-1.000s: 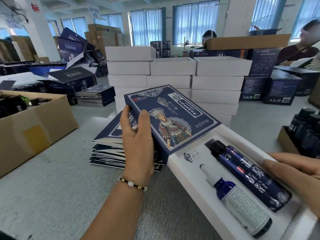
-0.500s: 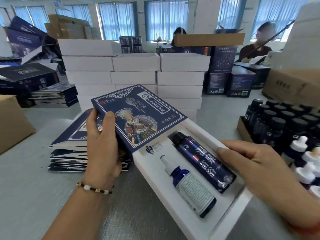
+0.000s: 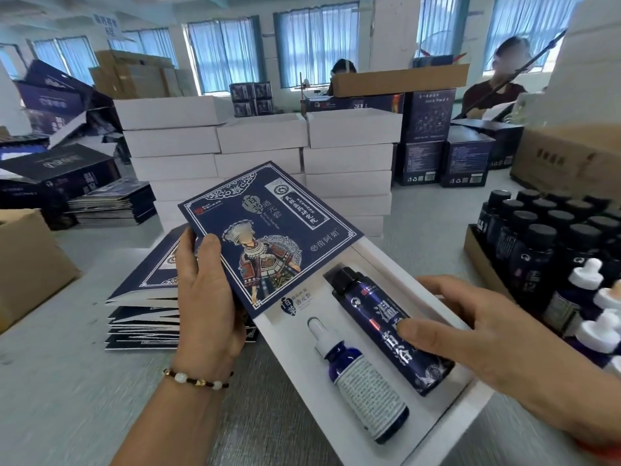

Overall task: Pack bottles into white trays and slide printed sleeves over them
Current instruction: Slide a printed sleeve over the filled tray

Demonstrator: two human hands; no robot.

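Note:
A white tray (image 3: 447,422) lies slantwise in front of me with two bottles in it: a tall dark blue bottle (image 3: 379,317) with a black cap and a small blue dropper bottle (image 3: 363,381) with a white top. A navy printed sleeve (image 3: 265,230) covers the tray's far end. My left hand (image 3: 208,297) grips the sleeve's left edge. My right hand (image 3: 497,341) lies over the tray's right side, fingers straight, the thumb touching the tall bottle.
A pile of flat navy sleeves (image 3: 144,307) lies under my left hand. White boxes (image 3: 262,136) are stacked behind. A cardboard crate of dark bottles (image 3: 544,240) and dropper bottles (image 3: 594,317) stands at the right. A brown carton (image 3: 27,257) sits left. Two persons work at the back.
The view has swung right, bringing the bottle crate in. My right hand has moved from the tray's right rim onto the tall bottle. The sleeve stays over the tray's far end.

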